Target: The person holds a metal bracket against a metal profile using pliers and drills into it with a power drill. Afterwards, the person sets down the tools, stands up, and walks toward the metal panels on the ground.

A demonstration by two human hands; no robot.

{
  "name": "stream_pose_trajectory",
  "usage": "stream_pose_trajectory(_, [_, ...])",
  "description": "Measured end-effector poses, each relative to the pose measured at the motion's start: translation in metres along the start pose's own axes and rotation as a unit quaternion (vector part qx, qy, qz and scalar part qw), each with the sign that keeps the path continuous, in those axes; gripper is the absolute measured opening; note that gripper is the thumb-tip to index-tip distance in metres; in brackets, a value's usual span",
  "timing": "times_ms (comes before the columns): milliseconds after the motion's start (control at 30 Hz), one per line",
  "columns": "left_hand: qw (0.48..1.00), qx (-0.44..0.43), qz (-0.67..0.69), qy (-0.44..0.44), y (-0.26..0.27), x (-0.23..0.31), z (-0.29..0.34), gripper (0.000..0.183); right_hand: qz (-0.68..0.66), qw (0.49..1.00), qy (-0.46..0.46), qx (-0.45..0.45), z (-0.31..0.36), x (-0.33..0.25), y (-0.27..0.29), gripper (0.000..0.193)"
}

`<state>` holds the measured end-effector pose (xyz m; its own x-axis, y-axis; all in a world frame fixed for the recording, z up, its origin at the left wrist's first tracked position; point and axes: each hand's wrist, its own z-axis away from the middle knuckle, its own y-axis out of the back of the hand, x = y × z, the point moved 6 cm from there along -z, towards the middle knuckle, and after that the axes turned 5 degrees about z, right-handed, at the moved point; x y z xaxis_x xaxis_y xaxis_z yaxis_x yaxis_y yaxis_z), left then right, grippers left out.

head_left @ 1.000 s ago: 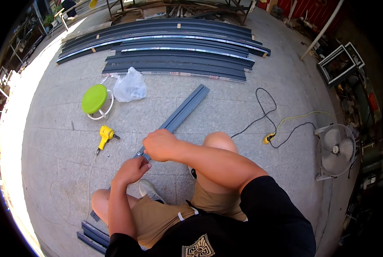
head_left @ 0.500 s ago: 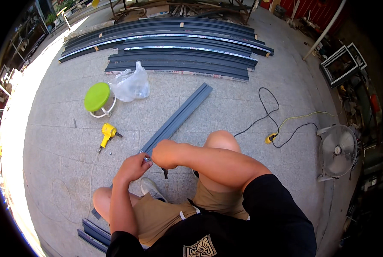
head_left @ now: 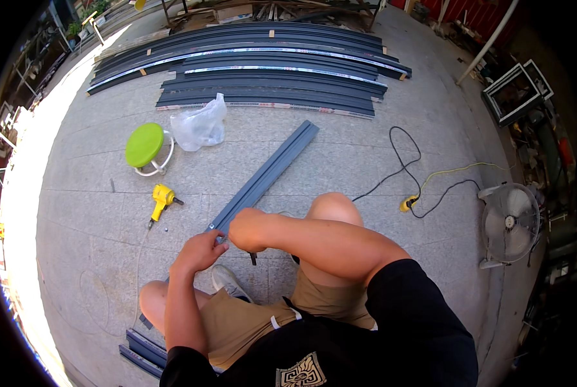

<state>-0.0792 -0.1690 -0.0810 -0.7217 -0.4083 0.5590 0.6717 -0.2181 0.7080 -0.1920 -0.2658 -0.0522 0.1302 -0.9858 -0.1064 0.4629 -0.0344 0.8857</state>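
A long dark grey grooved profile [head_left: 269, 171] lies aslant on the paved floor, running back toward my left knee under both hands. My left hand [head_left: 200, 251] rests at its near part, thumb and fingers bent together around a small shiny spot. What they pinch is too small to make out. Close beside it, my right hand [head_left: 250, 230] is closed in a fist over the profile. The black end of a tool [head_left: 253, 259] sticks out below that fist; the rest of the tool is hidden.
Left of the profile lie a yellow power tool [head_left: 162, 195] with a thin hose, a green round stool [head_left: 144, 145] and a clear plastic bag [head_left: 201, 126]. Stacked dark profiles [head_left: 269, 84] fill the back. At right stand a fan [head_left: 510, 222] and a cable with a yellow connector [head_left: 408, 204].
Both hands stay at nearly the same spot on the profile. The black tool end below my right hand has shifted slightly to the right. The view has tilted a little.
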Motion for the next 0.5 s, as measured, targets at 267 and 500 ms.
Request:
stream_pose_trajectory(267, [1.0, -0.01, -0.006, 0.007, -0.0003, -0.0021, -0.0007, 0.046, -0.011, 1.0, -0.002, -0.022, 0.0045, -0.0012, 0.0056, 0.021])
stream_pose_trajectory(500, [1.0, -0.001, 0.001, 0.005, -0.0023, -0.0061, -0.0021, 0.043, -0.002, 1.0, 0.002, -0.003, 0.0022, -0.0016, 0.0063, 0.018])
